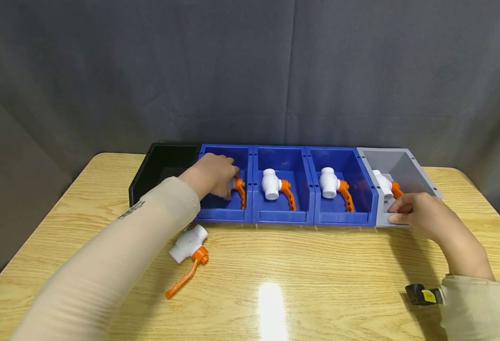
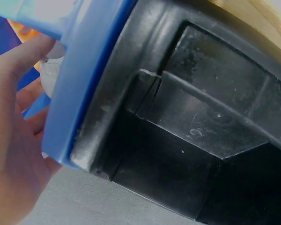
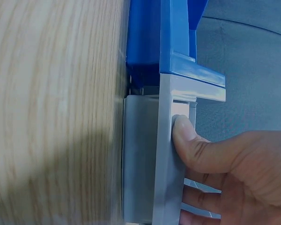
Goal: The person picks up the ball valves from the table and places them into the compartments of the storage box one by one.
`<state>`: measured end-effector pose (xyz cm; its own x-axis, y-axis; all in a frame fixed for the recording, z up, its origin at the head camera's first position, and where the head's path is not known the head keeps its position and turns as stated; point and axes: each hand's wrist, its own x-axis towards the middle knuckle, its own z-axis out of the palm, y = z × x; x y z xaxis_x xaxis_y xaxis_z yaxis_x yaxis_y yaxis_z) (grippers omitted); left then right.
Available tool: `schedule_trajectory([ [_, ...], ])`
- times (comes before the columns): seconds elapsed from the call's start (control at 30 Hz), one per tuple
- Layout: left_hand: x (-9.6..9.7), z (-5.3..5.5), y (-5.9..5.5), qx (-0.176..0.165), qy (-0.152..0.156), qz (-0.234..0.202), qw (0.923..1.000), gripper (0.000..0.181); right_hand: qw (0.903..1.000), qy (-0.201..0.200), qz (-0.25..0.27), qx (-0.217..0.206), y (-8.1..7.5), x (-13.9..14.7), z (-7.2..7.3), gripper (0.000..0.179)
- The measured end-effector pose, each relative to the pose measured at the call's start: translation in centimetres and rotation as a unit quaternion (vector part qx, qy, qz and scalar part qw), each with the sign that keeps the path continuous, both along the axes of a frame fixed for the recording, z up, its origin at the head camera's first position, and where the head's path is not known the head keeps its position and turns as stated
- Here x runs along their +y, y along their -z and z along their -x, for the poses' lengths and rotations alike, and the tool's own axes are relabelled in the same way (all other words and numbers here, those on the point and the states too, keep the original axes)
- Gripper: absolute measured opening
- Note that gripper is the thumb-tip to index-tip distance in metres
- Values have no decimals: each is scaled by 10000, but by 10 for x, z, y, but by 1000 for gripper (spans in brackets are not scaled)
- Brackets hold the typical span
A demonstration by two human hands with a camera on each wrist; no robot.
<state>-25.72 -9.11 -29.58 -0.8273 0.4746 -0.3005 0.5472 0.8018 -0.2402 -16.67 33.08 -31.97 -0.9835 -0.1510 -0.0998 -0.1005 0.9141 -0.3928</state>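
Observation:
My left hand (image 1: pixel 215 174) reaches into the leftmost blue bin (image 1: pixel 224 215). It holds a white ball valve with an orange lever (image 1: pixel 240 189); the white body (image 2: pixel 50 77) shows between thumb and fingers in the left wrist view. At the front of the grey bin (image 1: pixel 420 170), my right hand (image 1: pixel 429 215) has its thumb by the front rim and its fingers loosely bent, with nothing seen between them. Just behind those fingers lies another ball valve (image 1: pixel 382 183), its orange lever partly hidden by the hand.
Ball valves also lie in the middle blue bin (image 1: pixel 271 184) and the right blue bin (image 1: pixel 328 183). One more valve (image 1: pixel 187 244) is on the wooden table (image 1: pixel 318 274), in front of the bins. A black bin (image 1: pixel 164 158) ends the row at left, and a dark curtain (image 1: pixel 250 71) hangs behind.

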Motion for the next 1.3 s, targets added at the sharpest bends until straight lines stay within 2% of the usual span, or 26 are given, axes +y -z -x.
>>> schedule_trajectory([
  [0.2, 0, -5, -3, -29, -17, -161, 9999, 55, 10000, 21, 23, -48, 0, 0, 0, 18],
  [0.37, -5, -13, -15, 179, 139, -540, 9983, 39, 10000, 24, 40, -42, 1, -3, 0, 18],
  [0.67, -18, -23, -26, 587, 500, -957, 9924, 33, 10000, 33, 13, -76, 0, -4, 0, 18],
  [0.97, -32, -36, -26, 1008, 1202, -1370, 9781, 22, 10000, -14, 11, 21, 2, -1, 0, 18],
  [1.3, -46, -57, -28, 1530, 1848, -1385, 9609, 30, 10000, 29, 55, -30, 0, -3, 0, 19],
])
